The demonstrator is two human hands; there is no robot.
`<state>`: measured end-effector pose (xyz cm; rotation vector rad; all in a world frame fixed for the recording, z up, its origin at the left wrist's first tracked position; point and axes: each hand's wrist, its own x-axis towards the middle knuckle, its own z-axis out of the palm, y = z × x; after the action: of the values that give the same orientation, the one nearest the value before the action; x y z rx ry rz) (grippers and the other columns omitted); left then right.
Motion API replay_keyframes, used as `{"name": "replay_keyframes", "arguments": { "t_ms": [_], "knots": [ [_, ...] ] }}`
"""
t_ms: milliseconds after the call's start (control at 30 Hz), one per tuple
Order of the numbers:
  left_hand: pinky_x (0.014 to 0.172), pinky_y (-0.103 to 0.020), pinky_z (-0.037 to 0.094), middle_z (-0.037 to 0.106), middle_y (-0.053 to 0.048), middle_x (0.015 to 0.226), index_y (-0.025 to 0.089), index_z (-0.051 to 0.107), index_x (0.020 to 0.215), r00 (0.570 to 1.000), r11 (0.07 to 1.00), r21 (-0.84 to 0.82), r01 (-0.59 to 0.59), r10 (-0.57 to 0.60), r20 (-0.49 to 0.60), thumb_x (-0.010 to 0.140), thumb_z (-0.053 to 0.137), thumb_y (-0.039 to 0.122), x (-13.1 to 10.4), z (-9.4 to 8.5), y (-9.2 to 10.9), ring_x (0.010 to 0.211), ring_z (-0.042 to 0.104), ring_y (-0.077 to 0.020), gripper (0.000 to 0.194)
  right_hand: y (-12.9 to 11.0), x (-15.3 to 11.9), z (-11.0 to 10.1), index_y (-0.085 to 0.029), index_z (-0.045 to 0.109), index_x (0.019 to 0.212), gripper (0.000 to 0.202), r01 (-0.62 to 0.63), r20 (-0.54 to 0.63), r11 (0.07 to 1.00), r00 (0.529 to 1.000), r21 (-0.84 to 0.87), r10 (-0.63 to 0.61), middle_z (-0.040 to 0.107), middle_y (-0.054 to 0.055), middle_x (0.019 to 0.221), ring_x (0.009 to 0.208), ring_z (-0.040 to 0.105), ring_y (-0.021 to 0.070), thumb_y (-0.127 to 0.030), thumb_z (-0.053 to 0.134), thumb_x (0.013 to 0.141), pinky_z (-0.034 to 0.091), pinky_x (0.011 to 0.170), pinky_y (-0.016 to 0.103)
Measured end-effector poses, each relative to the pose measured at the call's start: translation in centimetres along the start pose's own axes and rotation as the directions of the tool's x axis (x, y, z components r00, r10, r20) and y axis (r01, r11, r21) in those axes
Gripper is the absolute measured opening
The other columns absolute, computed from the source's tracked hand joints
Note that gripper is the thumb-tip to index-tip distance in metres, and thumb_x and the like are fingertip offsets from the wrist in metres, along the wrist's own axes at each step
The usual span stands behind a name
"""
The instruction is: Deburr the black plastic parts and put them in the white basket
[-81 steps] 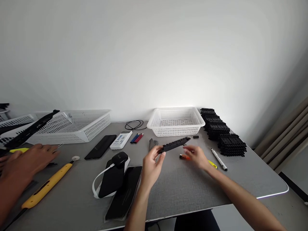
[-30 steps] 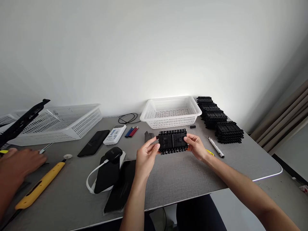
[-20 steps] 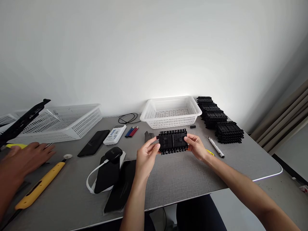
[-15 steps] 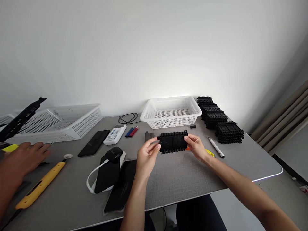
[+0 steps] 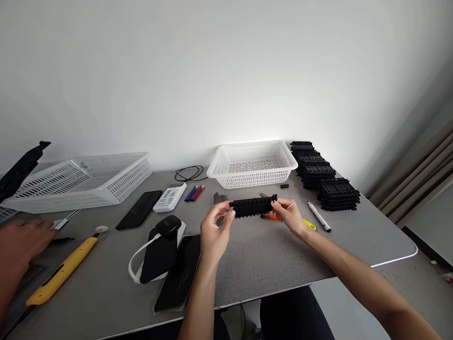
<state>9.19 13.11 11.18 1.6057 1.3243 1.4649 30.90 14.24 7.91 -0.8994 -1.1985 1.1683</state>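
Observation:
My left hand pinches one end of a black ridged plastic piece between thumb and fingers. At its other end, my right hand is closed on the corner. The piece hangs above the grey table, tilted so that a toothed long edge faces me. Beneath it lie an orange-handled tool and, past my right wrist, a yellow object, both partly hidden. Several stacks of similar black ridged pieces stand to the right. A white marker lies before them, its black cap apart.
White baskets stand at the back centre and left. A co-worker's hand is at the far left by a yellow tool. Phones, a white box, lighters and a coiled cable lie between.
The black piece has been tilted between my hands, from its broad face to a narrow edge-on view. At the left, the co-worker's hand and the black part above it have shifted left.

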Motion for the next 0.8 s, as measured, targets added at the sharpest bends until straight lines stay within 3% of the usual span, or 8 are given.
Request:
{"name": "replay_keyframes", "arguments": {
  "t_ms": [100, 200, 333, 533, 700, 800],
  "knots": [
    [0.088, -0.035, 0.051, 0.066, -0.005, 0.09, 0.021, 0.069, 0.101, 0.999, 0.995, 0.091, -0.028, 0.029, -0.016, 0.081, 0.065, 0.039, 0.0, -0.1, -0.1, 0.087, 0.065, -0.0202, 0.028, 0.1, 0.0, -0.1, -0.018, 0.068, 0.072, 0.04, -0.024, 0.01, 0.999, 1.0, 0.031, 0.024, 0.052, -0.003, 0.053, 0.047, 0.04, 0.0084, -0.057, 0.069, 0.077, 0.034, 0.046, 0.023],
    [0.086, -0.034, 0.052, 0.069, -0.006, 0.093, 0.021, 0.07, 0.1, 0.999, 0.999, 0.039, 0.014, -0.015, 0.033, 0.082, 0.063, 0.039, 0.0, -0.1, 0.1, 0.089, 0.067, -0.0207, 0.027, 0.0, 0.0, -0.4, -0.023, 0.075, 0.102, 0.033, -0.063, 0.022, 0.984, 0.998, 0.168, 0.06, 0.067, 0.001, 0.075, 0.06, 0.055, 0.0119, -0.041, 0.073, 0.074, 0.048, 0.061, 0.028],
    [0.09, -0.035, 0.052, 0.073, -0.009, 0.105, 0.02, 0.07, 0.107, 0.994, 0.99, -0.089, 0.106, -0.102, 0.047, 0.082, 0.063, 0.041, -0.1, 0.0, 0.6, 0.099, 0.068, -0.0236, 0.033, -0.3, -0.1, -0.5, -0.022, 0.077, 0.102, 0.032, -0.078, 0.051, 0.945, 0.997, 0.317, 0.065, 0.071, 0.006, 0.096, 0.076, 0.061, 0.0175, -0.036, 0.063, 0.077, 0.053, 0.074, 0.035],
    [0.089, -0.037, 0.053, 0.074, -0.01, 0.097, 0.018, 0.073, 0.102, 0.983, 0.975, -0.127, 0.182, -0.185, -0.01, 0.081, 0.065, 0.052, 0.0, -0.1, 1.2, 0.091, 0.07, -0.0237, 0.041, -0.5, -0.2, -0.1, -0.024, 0.077, 0.099, 0.027, -0.013, -0.036, 0.959, 0.999, 0.282, 0.024, 0.069, 0.002, 0.085, 0.074, 0.06, 0.0157, -0.039, 0.073, 0.077, 0.052, 0.071, 0.032],
    [0.095, -0.038, 0.053, 0.073, -0.012, 0.11, 0.018, 0.073, 0.097, 0.974, 0.947, -0.226, 0.227, -0.223, 0.043, 0.073, 0.076, 0.049, 0.0, -0.2, 1.1, 0.11, 0.066, -0.0283, 0.039, -0.3, -0.2, -0.2, -0.026, 0.057, 0.134, 0.058, 0.043, -0.063, 0.968, 0.998, 0.247, -0.028, 0.066, -0.004, 0.07, 0.068, 0.059, 0.0144, -0.038, 0.073, 0.08, 0.05, 0.072, 0.032],
    [0.1, -0.04, 0.051, 0.073, -0.013, 0.112, 0.017, 0.071, 0.102, 0.971, 0.937, -0.253, 0.239, -0.229, 0.068, 0.07, 0.079, 0.046, -0.1, -0.1, 1.1, 0.113, 0.065, -0.0288, 0.044, -0.1, -0.1, -0.3, -0.026, 0.05, 0.142, 0.067, 0.051, -0.078, 0.972, 0.996, 0.228, -0.034, 0.068, -0.004, 0.073, 0.068, 0.059, 0.0142, -0.039, 0.073, 0.08, 0.05, 0.073, 0.032]
  ]
}}
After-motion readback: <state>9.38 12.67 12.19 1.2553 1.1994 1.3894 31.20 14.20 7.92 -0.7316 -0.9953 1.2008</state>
